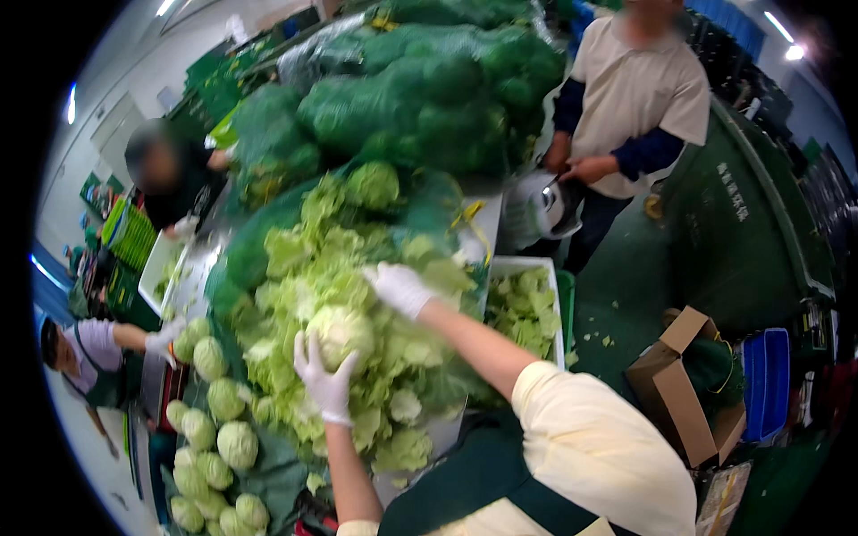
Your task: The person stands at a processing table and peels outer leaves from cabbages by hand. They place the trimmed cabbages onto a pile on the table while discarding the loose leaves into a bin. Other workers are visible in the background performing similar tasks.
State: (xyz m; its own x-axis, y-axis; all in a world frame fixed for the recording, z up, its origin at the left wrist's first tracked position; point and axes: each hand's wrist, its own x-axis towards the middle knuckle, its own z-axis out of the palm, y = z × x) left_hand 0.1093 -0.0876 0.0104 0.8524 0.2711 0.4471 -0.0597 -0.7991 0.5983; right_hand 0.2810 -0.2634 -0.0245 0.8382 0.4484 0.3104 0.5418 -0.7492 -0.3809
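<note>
My left hand (325,378), in a white glove, has its fingers spread around the near side of a pale green lettuce head (342,335). That head sits in a heap of loose frilly lettuce leaves (295,295). Also gloved, my right hand (400,289) is over the leaves just beyond the head, fingers bent; blur hides whether they grip a leaf. Beneath the heap a green mesh sack (231,268) spreads over the metal table (493,224). Another leafy head (373,185) lies at the heap's far end. Several trimmed lettuce heads (237,445) are grouped to the left.
Full green mesh sacks (415,114) are piled beyond. A white crate of leaves (526,308) stands at right, near a large green bin (744,201), a cardboard box (690,402) and a blue crate (766,385). One person (630,100) holds a metal container; two others work at left.
</note>
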